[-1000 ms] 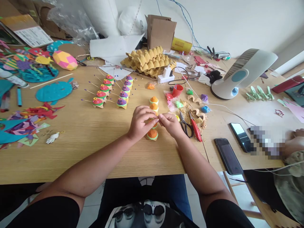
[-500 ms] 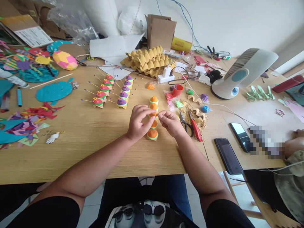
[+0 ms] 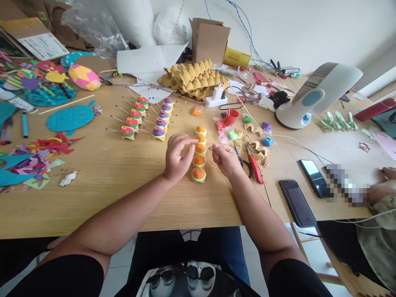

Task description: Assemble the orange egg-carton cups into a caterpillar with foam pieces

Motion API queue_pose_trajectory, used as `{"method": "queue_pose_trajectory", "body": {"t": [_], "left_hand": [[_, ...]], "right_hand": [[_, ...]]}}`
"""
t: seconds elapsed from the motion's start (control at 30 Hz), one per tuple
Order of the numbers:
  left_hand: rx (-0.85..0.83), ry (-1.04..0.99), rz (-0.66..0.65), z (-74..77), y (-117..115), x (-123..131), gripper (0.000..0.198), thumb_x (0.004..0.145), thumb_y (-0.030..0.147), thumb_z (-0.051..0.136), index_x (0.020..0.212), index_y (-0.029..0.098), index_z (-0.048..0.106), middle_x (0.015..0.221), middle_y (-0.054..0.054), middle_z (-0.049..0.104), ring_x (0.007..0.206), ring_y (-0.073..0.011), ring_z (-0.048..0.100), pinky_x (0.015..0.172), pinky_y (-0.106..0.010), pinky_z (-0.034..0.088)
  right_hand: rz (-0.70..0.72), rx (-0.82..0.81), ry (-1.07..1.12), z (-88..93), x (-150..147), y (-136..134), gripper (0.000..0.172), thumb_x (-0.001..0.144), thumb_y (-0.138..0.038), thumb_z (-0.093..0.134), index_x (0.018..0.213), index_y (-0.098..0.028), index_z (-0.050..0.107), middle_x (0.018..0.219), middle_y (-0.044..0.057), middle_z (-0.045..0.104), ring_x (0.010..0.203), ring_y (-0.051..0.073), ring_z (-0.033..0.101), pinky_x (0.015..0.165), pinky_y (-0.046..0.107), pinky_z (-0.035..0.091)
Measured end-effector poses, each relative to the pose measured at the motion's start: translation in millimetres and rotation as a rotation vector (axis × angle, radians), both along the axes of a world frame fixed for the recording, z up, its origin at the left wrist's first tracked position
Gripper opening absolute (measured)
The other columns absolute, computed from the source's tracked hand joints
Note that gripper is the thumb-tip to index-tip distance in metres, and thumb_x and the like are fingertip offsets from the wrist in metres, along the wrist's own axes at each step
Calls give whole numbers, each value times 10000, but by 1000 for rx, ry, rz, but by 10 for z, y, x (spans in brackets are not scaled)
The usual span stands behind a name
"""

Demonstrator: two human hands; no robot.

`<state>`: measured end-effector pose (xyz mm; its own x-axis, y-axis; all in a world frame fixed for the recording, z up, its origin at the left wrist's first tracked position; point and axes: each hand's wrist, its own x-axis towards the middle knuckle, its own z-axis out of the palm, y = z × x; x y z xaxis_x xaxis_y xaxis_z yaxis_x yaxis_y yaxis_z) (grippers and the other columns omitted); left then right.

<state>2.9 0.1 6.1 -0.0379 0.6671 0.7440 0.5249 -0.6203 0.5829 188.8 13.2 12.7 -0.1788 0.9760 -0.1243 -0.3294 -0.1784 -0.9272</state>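
Observation:
A row of egg-carton cups (image 3: 199, 160) topped with orange clay and edged in light green stands upright on the table between my hands. My left hand (image 3: 178, 157) hovers just left of the row, thumb and forefinger curved with a small gap between them, nothing visible in it. On the other side, my right hand (image 3: 226, 158) has its thumb and forefinger pinched together; whatever they hold is too small to make out. Two finished-looking rows, a red one (image 3: 131, 123) and a purple one (image 3: 161, 123), with thin sticks poking out, stand farther left.
Scissors (image 3: 243, 161) and a red-handled cutter (image 3: 254, 167) lie right of my right hand. Behind are a red cup (image 3: 231, 118), clay bags, stacked egg cartons (image 3: 193, 80) and a white fan (image 3: 312, 97). Phones (image 3: 297, 203) and another person's hand (image 3: 382, 189) are at the right.
My hands have drawn apart from their meeting point above the orange row, the right one moving slightly right and the left one slightly left. More of the row's middle shows.

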Motion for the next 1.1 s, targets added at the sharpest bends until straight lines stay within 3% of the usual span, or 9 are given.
{"method": "queue_pose_trajectory", "body": {"t": [0.17, 0.3, 0.4, 0.63, 0.73, 0.83, 0.93, 1.1], "left_hand": [[-70, 110, -78, -30, 18, 14, 182, 925, 305, 669, 1097, 248, 685, 1070, -50, 691, 1103, -240, 609, 1064, -444, 460], [-173, 172, -122, -124, 61, -3, 603, 743, 357, 873, 1271, 255, 600, 1258, -84, 605, 1233, -290, 541, 1111, -466, 413], [-240, 219, -139, -206, 104, -30, 760, 659, 357, 932, 1313, 269, 556, 1311, -96, 549, 1293, -314, 496, 1141, -481, 390], [-246, 270, -54, -277, 147, -39, 713, 665, 404, 939, 1259, 250, 576, 1276, -115, 558, 1281, -330, 500, 1147, -505, 379], [-218, 240, -2, -214, 136, -38, 590, 720, 476, 891, 1181, 229, 616, 1230, -121, 598, 1236, -325, 530, 1114, -491, 401], [-306, 99, -14, -143, 110, -44, 313, 922, 536, 662, 945, 225, 634, 985, -68, 670, 1002, -251, 624, 946, -395, 483], [-502, -29, -65, -97, 66, -48, 497, 1045, 552, 380, 724, 226, 572, 710, -20, 635, 711, -182, 617, 743, -318, 483], [-631, -25, -94, -73, 11, -32, 589, 1043, 583, 338, 634, 226, 565, 630, -10, 647, 616, -164, 610, 659, -290, 460]], "right_hand": [[-62, -4, 60, -38, 40, 54, 411, 637, -513, 907, 804, -182, 730, 523, -84, 419, 477, 47, 264, 443, 236, 136], [-86, -24, 121, -36, 61, 80, 400, 648, -453, 914, 877, -196, 711, 536, -98, 401, 470, 44, 278, 423, 214, 153], [-85, -45, 130, -33, 67, 84, 373, 681, -443, 890, 878, -199, 689, 532, -103, 381, 458, 46, 259, 413, 217, 139], [-90, -63, 114, -37, 55, 75, 363, 694, -457, 858, 874, -193, 687, 529, -98, 380, 459, 55, 229, 425, 234, 108], [-92, -51, 86, -31, 45, 66, 393, 707, -519, 840, 838, -185, 680, 531, -93, 379, 460, 54, 225, 430, 234, 111], [-95, -46, 25, -37, 42, 64, 443, 717, -596, 811, 759, -188, 641, 529, -85, 390, 455, 53, 225, 434, 237, 121], [-98, -27, -86, -67, 41, 71, 492, 738, -660, 762, 699, -197, 602, 522, -73, 415, 446, 58, 239, 440, 244, 139], [-23, 182, -493, -125, 12, 59, 508, 832, -688, 651, 696, -199, 626, 575, -13, 577, 518, 103, 417, 510, 259, 305]]}}
